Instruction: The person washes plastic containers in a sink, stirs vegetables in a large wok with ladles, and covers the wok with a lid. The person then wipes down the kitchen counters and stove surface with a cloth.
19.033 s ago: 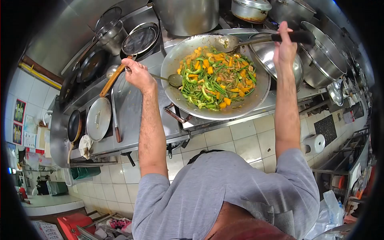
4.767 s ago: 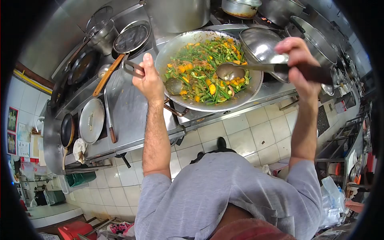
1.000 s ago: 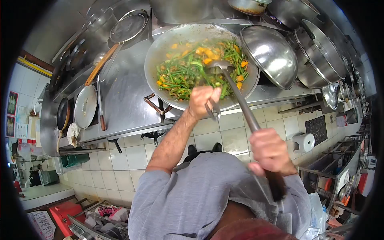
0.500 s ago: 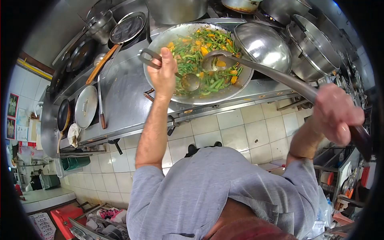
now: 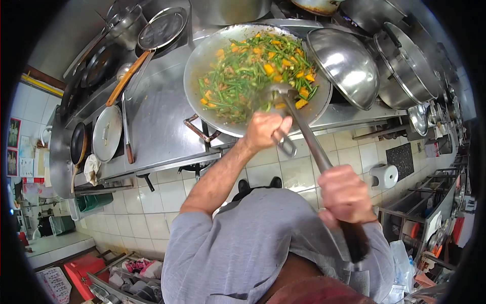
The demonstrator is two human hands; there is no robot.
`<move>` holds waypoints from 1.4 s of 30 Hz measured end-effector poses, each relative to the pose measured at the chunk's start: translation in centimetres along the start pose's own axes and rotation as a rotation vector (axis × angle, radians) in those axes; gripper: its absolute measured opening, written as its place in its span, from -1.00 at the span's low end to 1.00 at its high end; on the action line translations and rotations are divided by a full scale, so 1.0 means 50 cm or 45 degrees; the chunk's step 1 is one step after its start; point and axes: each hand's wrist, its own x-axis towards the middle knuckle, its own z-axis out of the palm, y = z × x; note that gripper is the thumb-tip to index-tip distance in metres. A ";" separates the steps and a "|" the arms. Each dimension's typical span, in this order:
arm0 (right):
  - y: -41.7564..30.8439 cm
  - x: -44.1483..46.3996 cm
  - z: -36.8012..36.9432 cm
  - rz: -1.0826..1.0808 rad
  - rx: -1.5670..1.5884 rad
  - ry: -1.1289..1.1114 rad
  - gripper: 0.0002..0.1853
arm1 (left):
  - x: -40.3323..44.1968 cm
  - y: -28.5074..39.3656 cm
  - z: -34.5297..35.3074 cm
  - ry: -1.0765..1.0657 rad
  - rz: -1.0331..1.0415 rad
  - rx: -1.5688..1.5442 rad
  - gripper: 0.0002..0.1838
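A wide metal wok (image 5: 200, 109) holds green beans mixed with orange chunks that look like pumpkin (image 5: 238, 81). My right hand (image 5: 345, 195) is closed around the dark grip of a long-handled wok ladle (image 5: 310, 133), whose head is down in the food at the wok's near right. My left hand (image 5: 267, 130) is closed on the handle of a smaller ladle (image 5: 287, 145) at the wok's near rim. That ladle's looped handle end sticks out below my fingers, while its bowl is blurred or hidden by steam, food and my hand.
A large domed metal lid (image 5: 344, 66) leans right of the wok, with stacked pots (image 5: 407, 66) beyond. A strainer (image 5: 162, 29), a flat lid (image 5: 107, 133) and a small frying pan (image 5: 79, 144) lie left. A white stool (image 5: 385, 176) stands on the tiled floor.
My right hand has come down and left, pulling the long ladle steeper toward my body. My left hand has moved right and nearer to me, turning the small ladle's handle end toward me.
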 end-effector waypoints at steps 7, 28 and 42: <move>0.044 0.021 0.007 0.002 -0.256 0.113 -0.73 | 0.070 -0.017 0.018 0.289 -0.191 0.020 -0.62; 0.327 0.156 -0.062 -0.235 -0.582 -0.072 -0.81 | 0.103 -0.126 -0.197 0.883 -0.371 0.560 -0.56; 0.444 0.027 -0.439 0.280 0.196 1.577 -0.83 | 0.175 -0.402 -0.142 1.858 -0.906 -0.027 -0.60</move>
